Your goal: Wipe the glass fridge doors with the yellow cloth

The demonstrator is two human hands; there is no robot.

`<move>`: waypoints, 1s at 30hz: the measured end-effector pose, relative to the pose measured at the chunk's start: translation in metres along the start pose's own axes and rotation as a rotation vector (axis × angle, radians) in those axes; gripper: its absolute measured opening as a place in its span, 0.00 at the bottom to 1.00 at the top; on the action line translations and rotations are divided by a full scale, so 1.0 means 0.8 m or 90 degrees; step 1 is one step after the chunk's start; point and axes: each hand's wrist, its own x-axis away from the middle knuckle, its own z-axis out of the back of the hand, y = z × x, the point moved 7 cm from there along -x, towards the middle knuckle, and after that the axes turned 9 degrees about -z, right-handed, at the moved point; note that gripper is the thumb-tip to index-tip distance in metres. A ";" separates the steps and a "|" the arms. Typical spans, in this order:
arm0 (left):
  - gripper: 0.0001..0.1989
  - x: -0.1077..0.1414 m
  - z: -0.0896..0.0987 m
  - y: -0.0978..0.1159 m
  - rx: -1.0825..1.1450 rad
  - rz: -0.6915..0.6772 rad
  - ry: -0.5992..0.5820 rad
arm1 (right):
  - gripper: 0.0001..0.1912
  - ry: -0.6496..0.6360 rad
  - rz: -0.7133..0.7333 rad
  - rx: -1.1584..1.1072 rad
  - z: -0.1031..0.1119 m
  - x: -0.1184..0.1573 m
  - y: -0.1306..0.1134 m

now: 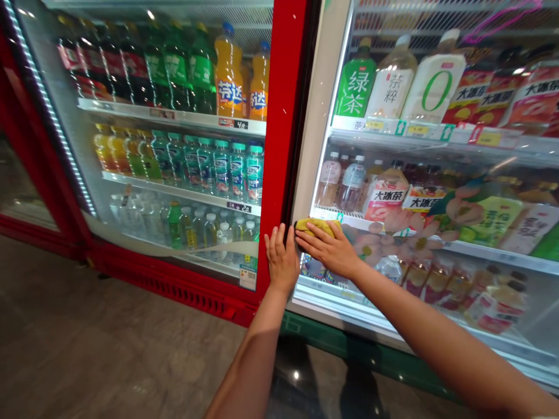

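My left hand point(283, 259) lies flat against the red frame point(286, 110) of the left fridge, near its right edge, with the fingers pointing up. Just to its right, my right hand point(329, 250) presses a yellow cloth point(318, 227) on the pale door frame point(311, 157) of the right fridge. The fingers of my right hand lie over the cloth and cover part of it. A narrow dark gap runs between the two fridges.
Bottles fill the shelves point(174, 116) of the left fridge and the shelves point(476, 135) of the right one. A green base point(332, 337) runs under the right fridge. The floor point(109, 349) is grey-brown, with another red-framed fridge point(26, 145) at far left.
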 end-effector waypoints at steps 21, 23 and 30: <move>0.26 -0.053 0.034 -0.023 0.024 0.110 0.091 | 0.21 0.094 -0.115 0.040 0.018 -0.069 0.034; 0.26 -0.052 0.034 -0.025 0.018 0.119 0.100 | 0.20 0.069 -0.043 0.028 0.011 -0.060 0.022; 0.26 -0.054 0.034 -0.023 0.013 0.103 0.101 | 0.25 0.017 -0.132 -0.001 0.027 -0.103 0.065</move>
